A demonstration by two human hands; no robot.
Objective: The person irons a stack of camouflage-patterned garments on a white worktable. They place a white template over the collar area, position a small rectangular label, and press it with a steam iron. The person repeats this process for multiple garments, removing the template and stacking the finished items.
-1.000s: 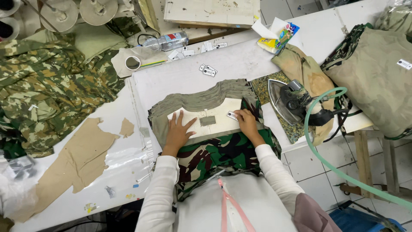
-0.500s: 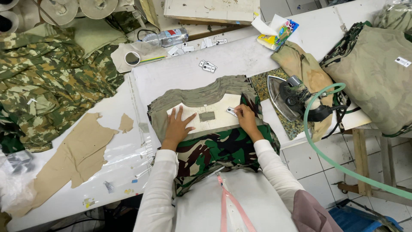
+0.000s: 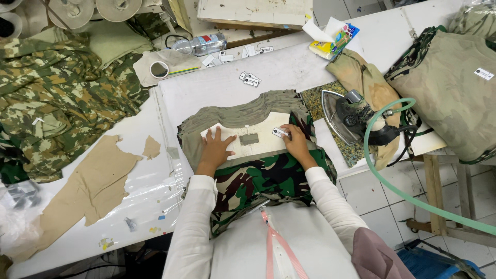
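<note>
A stack of olive and camouflage fabric pieces (image 3: pixel 243 111) lies on the white table (image 3: pixel 289 67) in front of me. On top rests a pale cardboard template (image 3: pixel 261 135) with a small grey patch (image 3: pixel 248 139) at its middle. My left hand (image 3: pixel 216 150) lies flat, fingers spread, on the template's left end. My right hand (image 3: pixel 295 142) presses a small white label (image 3: pixel 280 133) against the template's right end. A darker camouflage cloth (image 3: pixel 263 181) hangs from the stack toward my lap.
A steam iron (image 3: pixel 347 116) with a green hose (image 3: pixel 392 186) sits to the right on a patterned pad. Loose white labels (image 3: pixel 250 79), a plastic bottle (image 3: pixel 200 44), a tape roll (image 3: pixel 159 70), camouflage fabric (image 3: pixel 51 98) at left, folded garments (image 3: pixel 454 88) at right.
My hands stay on the template; the right hand has shifted slightly with the label at the template's right end. The view has moved a little.
</note>
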